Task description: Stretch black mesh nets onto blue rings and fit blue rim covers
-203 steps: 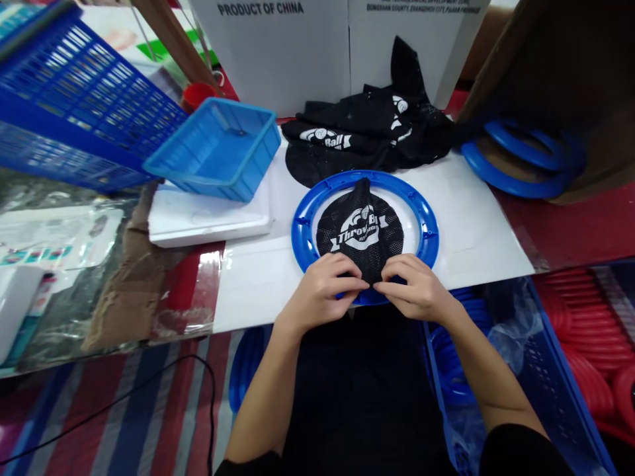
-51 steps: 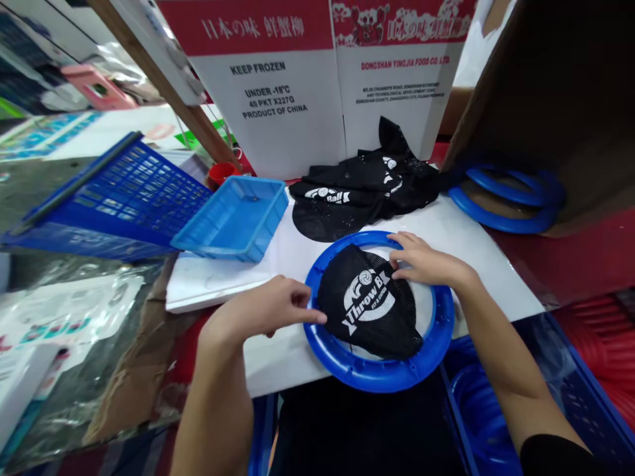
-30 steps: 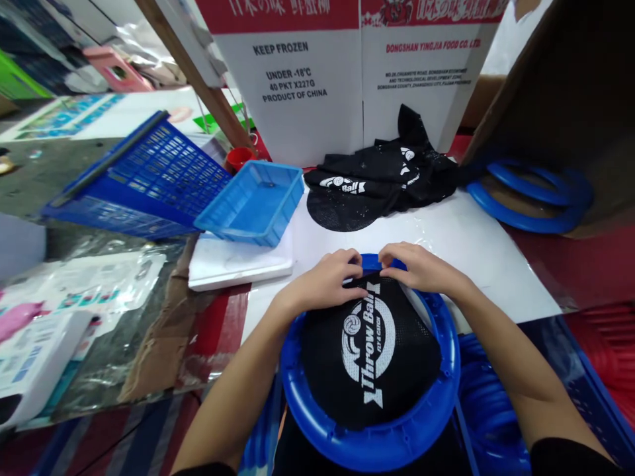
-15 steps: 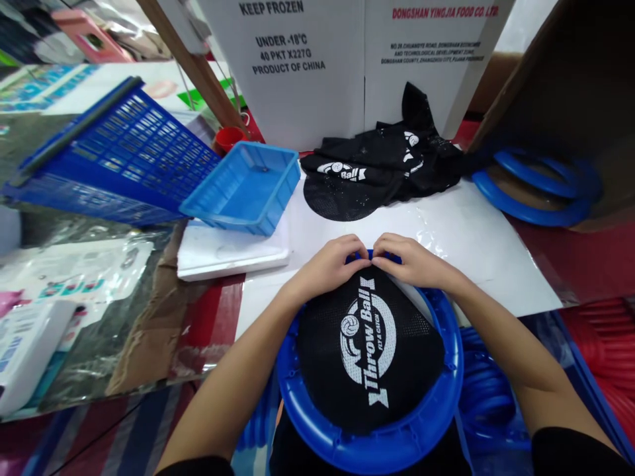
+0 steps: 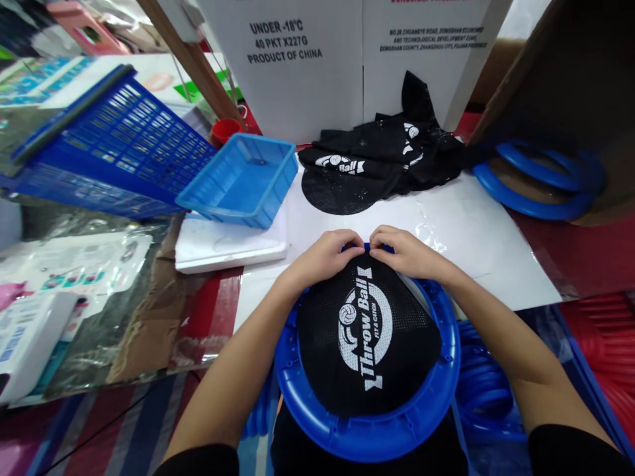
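Note:
A blue plastic ring (image 5: 367, 433) lies tilted over the table's near edge, towards my lap. Black mesh netting (image 5: 367, 344) printed "Throw Ball" is stretched across most of it. My left hand (image 5: 327, 254) and my right hand (image 5: 404, 251) meet at the ring's far rim, fingers curled and pinching the net's edge there. A sliver of bare white shows inside the ring at the upper right.
A heap of black nets (image 5: 377, 162) lies on the white sheet (image 5: 471, 231) beyond. A light blue tray (image 5: 238, 178) and dark blue crate (image 5: 109, 155) stand at left. Blue rings (image 5: 536, 188) sit at right, more rings (image 5: 483, 390) in a bin below. White cartons (image 5: 357, 59) wall the back.
The ring has been turned and pulled toward me over the table edge. Both hands moved from its sides to its far rim and now pinch the net closer together.

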`<state>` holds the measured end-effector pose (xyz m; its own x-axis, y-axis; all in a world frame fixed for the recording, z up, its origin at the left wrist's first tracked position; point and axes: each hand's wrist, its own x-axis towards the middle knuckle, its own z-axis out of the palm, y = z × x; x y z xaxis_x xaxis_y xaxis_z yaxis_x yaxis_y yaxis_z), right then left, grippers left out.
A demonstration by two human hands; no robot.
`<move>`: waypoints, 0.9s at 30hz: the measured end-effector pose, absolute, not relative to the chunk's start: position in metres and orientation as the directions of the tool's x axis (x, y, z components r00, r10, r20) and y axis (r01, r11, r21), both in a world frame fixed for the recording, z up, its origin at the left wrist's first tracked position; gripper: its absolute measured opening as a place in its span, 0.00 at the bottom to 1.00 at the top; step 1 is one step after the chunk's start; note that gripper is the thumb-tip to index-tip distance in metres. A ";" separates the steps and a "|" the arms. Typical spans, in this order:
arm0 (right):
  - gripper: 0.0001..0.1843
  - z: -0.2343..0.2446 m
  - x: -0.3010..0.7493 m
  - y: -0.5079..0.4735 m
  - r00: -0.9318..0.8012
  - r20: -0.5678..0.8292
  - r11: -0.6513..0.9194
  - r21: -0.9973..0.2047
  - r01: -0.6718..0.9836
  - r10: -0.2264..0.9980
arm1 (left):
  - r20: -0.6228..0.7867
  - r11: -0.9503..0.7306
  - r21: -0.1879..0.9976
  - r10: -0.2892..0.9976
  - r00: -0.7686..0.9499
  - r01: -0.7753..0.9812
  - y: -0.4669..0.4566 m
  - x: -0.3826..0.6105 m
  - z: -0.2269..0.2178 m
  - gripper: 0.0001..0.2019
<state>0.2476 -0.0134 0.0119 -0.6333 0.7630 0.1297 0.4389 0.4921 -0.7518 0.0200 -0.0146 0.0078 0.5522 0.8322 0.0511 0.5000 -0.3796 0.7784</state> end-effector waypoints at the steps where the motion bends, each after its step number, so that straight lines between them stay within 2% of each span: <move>1: 0.07 0.012 0.247 -0.013 -0.637 0.127 0.495 -0.749 0.441 0.760 | 0.054 -0.385 0.771 0.834 0.550 0.508 -0.015 0.020 0.008 0.07; 9: 0.07 0.010 0.244 -0.012 -0.627 0.130 0.513 -0.710 0.482 0.769 | 0.074 -0.423 0.703 0.843 0.533 0.572 -0.020 0.030 0.014 0.04; 15: 0.05 0.013 0.246 -0.014 -0.605 0.140 0.509 -0.704 0.496 0.784 | 0.025 -0.376 0.740 0.844 0.535 0.558 -0.016 0.030 0.016 0.03; 23: 0.05 0.017 0.246 -0.009 -0.648 0.062 0.467 -0.745 0.476 0.759 | -0.046 -0.400 0.769 0.744 0.667 0.499 -0.001 0.018 0.018 0.06; 27: 0.05 0.015 0.241 -0.008 -0.611 0.001 0.436 -0.702 0.563 0.792 | -0.050 -0.406 0.724 0.775 0.630 0.557 -0.003 0.024 0.017 0.05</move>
